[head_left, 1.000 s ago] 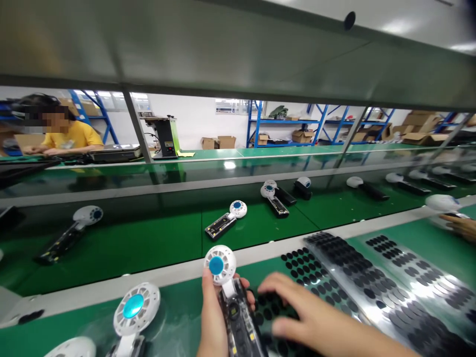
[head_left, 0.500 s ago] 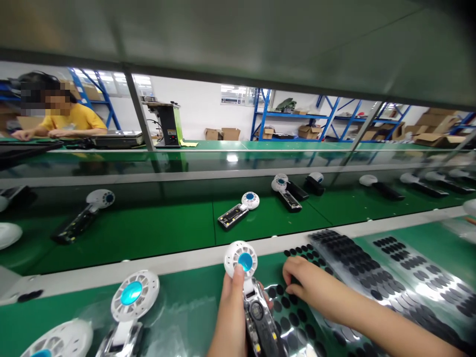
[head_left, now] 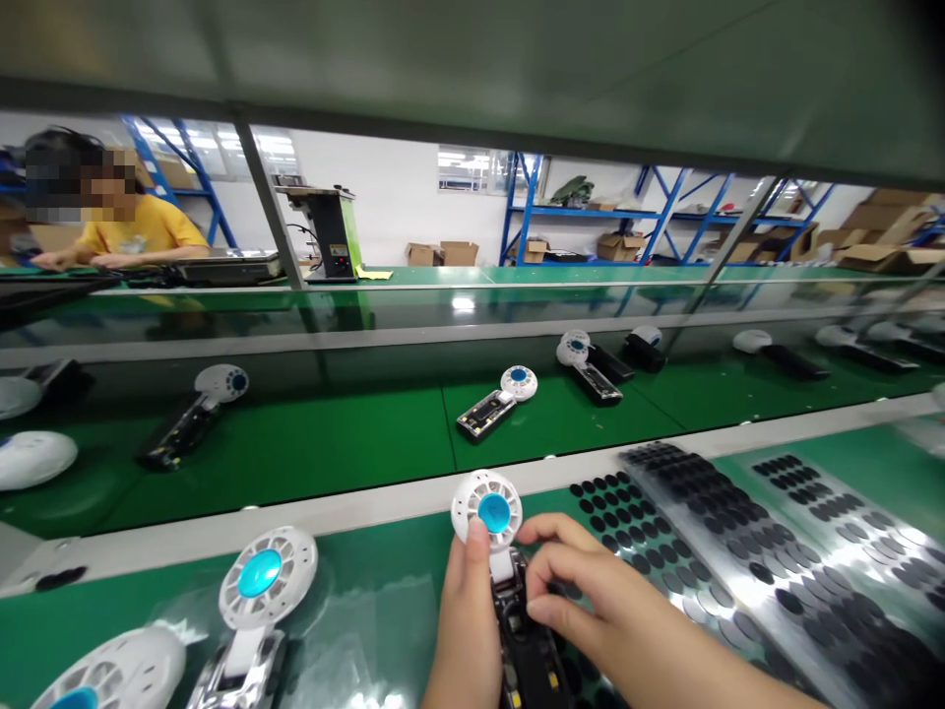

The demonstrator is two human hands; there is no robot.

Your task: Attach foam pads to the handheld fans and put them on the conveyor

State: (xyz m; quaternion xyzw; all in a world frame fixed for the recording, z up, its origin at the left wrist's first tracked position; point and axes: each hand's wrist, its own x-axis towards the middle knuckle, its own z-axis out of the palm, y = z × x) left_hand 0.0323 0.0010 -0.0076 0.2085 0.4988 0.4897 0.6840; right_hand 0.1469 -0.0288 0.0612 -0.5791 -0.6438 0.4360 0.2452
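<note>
Here, my left hand (head_left: 469,620) grips the fan (head_left: 496,514): best held steady. My right hand (head_left: 595,586) curls beside it, contents unclear.

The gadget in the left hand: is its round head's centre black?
No, the gadget in the left hand shows a blue centre on its white head.

On my head feed, the left hand (head_left: 467,615) grips a white-headed device (head_left: 506,568), thumb against its head. The right hand (head_left: 605,596) has its fingers curled at the device's side; I can't make out whether they pinch anything. Black disc sheets (head_left: 709,517) lie to the right on the green surface (head_left: 871,463). I see a person in yellow (head_left: 144,231) far left.
</note>
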